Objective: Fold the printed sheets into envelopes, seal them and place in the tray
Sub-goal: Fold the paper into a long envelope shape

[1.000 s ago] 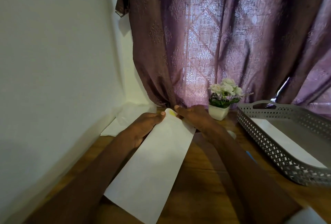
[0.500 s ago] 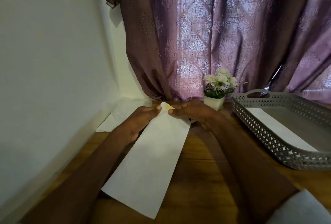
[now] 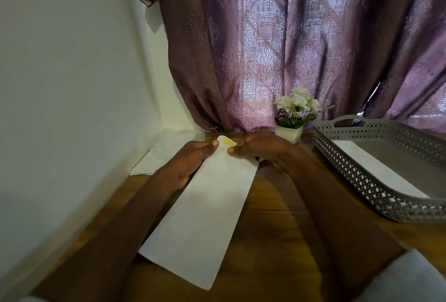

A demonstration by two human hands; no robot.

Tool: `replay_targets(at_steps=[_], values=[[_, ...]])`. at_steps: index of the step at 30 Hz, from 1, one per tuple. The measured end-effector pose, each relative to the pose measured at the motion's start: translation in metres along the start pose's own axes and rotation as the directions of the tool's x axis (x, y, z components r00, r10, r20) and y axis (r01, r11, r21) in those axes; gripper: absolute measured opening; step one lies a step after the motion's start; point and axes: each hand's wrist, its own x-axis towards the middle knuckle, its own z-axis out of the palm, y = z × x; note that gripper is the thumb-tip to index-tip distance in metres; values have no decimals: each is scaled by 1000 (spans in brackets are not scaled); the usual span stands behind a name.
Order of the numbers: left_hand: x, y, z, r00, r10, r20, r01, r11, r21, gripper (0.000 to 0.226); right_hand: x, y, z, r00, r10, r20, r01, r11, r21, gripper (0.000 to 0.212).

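1. Fingers (image 3: 212,144) of the left hand (image 3: 190,159) pinch the far end of the white envelope (image 3: 205,217), thumb on top near its rounded flap.
2. Fingers (image 3: 233,149) of the right hand (image 3: 260,148) curl onto the same far end from the other side, thumb tip pressed on the paper just beside the left thumb; both hands grasp the envelope.
3. A small yellow patch (image 3: 229,142) shows on the flap between the two thumbs.
4. The envelope lies lengthwise across the wooden tabletop (image 3: 277,229), its near end toward the near edge and its far end close to the far edge, tilted slightly to the right as it goes away.
5. Both forearms reach forward along either side of the envelope.
6. The grey perforated tray (image 3: 362,181) sits at the right side of the tabletop, well apart from the envelope, with a handle cut-out in its far wall.
7. A white envelope in the tray (image 3: 376,169) lies flat along its left wall.
8. A small white pot of white flowers (image 3: 293,118) stands at the far edge of the tabletop, between the right hand and the tray, just behind the hand.
9. More white paper (image 3: 164,152) lies in the far left corner of the tabletop, against the white wall (image 3: 60,84), partly behind the left hand.
10. A purple patterned curtain (image 3: 289,36) hangs behind the far edge.
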Motion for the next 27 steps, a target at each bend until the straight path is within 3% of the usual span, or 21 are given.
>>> replay_targets(at_steps=[3,7,11,16,21,22,25,27], values=[[2,-1,0,1000,-14,9,15,1000,-24,76,3,2,-1,1000,13,27,-11,998,-67,42],[2,1,2,1000,1,-21,-1,1000,9,52,3,2,-2,999,8,41,-5,998,-59,49],[2,3,4,999,6,-40,-5,1000,29,43,5,0,2,998,-49,32,54,981,-185,49],[0,4,3,999,-10,-50,10,1000,-9,40,1,-4,5,999,25,34,-18,982,-190,58],[2,2,5,999,2,-46,-2,1000,-20,39,-1,-4,8,997,61,52,-61,998,-17,114],[3,1,5,999,2,-43,-3,1000,-17,41,0,-4,7,997,58,58,-58,998,-4,112],[2,3,6,999,5,-42,-4,1000,29,45,-9,-8,7,998,57,34,-56,997,-49,78],[2,3,7,999,11,-53,-9,999,37,44,-8,-7,8,997,71,25,-71,997,-35,94]])
